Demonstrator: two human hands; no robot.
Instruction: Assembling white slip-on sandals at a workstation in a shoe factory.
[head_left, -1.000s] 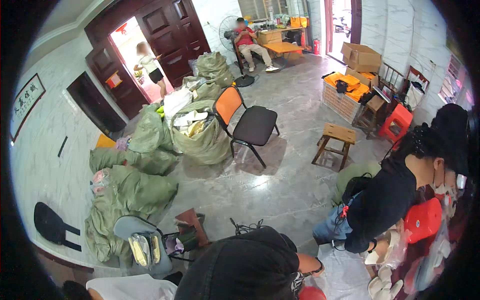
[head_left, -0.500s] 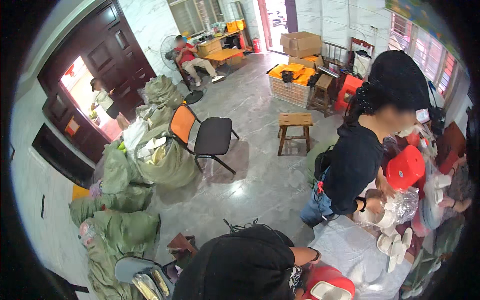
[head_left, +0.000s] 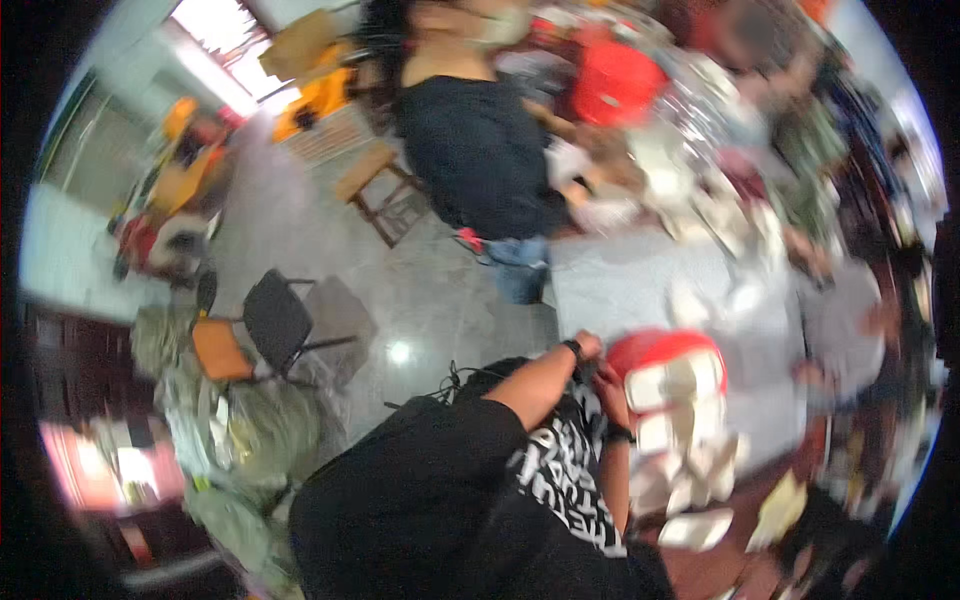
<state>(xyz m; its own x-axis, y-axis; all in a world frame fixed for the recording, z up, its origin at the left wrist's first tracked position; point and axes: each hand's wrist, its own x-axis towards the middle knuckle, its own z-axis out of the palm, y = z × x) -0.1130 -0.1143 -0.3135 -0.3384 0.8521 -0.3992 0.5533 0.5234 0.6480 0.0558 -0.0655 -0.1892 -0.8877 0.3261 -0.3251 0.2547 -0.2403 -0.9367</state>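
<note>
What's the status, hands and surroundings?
Left hand, right hand: close together, hold unclear. Rounded red item beside them, white pieces on top. White footwear heap alongside.

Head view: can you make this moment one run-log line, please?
left hand: beside red stool | right hand: near left hand | on stool: white footwear | grips: too blurred

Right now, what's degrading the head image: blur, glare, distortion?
Head view: motion blur softens the white footwear; a glare spot marks the grey floor; the upper-left doorway is overexposed; the chair casts a shadow; fisheye curvature bends edges near the dark rim.
</note>
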